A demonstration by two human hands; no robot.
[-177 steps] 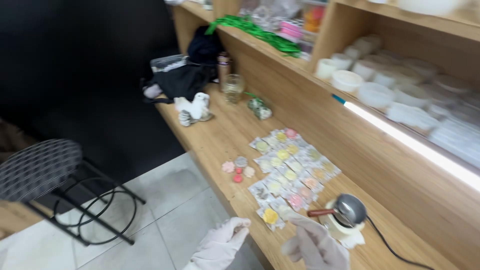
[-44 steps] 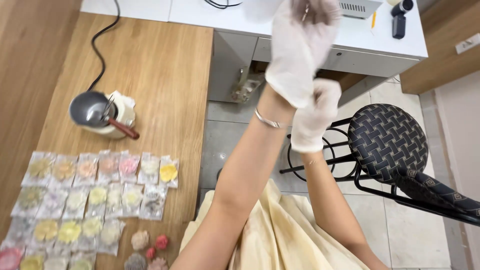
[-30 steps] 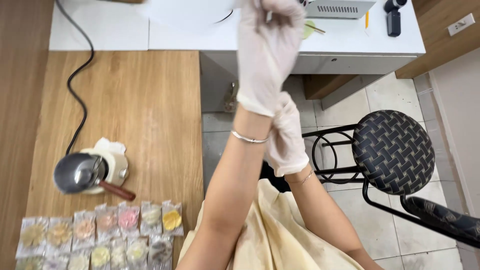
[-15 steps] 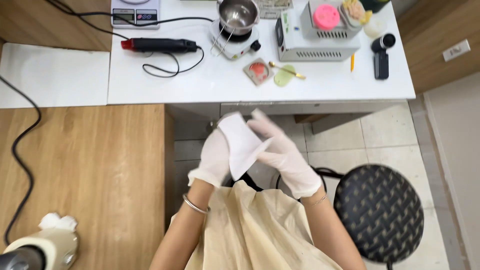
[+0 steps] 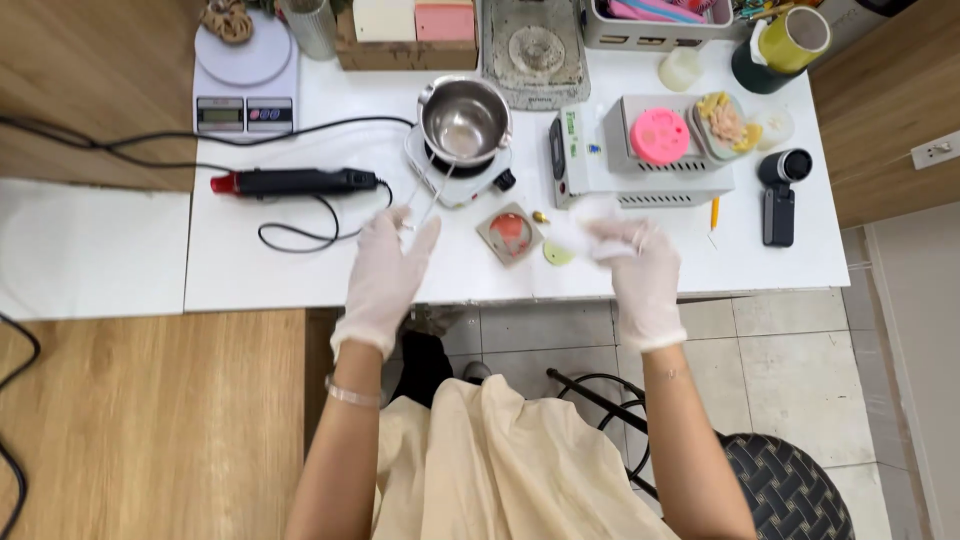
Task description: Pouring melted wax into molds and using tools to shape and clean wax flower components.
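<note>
Reaching over the near edge of the white worktop (image 5: 250, 275), both hands are gloved in thin white gloves. The left hand (image 5: 388, 272) is held flat with fingers loosely spread, palm down, gripping nothing; its fingertips lie just beside the thin handle of the small steel pot (image 5: 465, 118), which sits on a compact white hotplate (image 5: 480, 175). The right hand (image 5: 632, 268) is curled, with fingers and thumb pinching a crumpled white tissue (image 5: 583, 225) that lies at the worktop level, just in front of the white box-shaped appliance (image 5: 640, 170); motion blur makes the exact grip hard to resolve. Between the two hands rests a small square mould (image 5: 509, 232) with a reddish filling, and just beside it a pale green disc (image 5: 558, 253). On top of the white appliance sit a round pink mould (image 5: 659, 135) and a dish of mixed pale pieces (image 5: 725, 122). A black heat gun with a red nozzle (image 5: 290, 182) lies left of the hotplate, its cable looped on the surface near the left hand. A digital scale (image 5: 246, 75) stands at the far left corner. A black cylindrical device (image 5: 780, 185) lies near the right end, and a dark cup with a yellow-green interior (image 5: 790, 42) stands behind it. A black woven stool (image 5: 790, 490) stands on the tiled floor, below the right forearm, and a cream apron covers the person's lap
</note>
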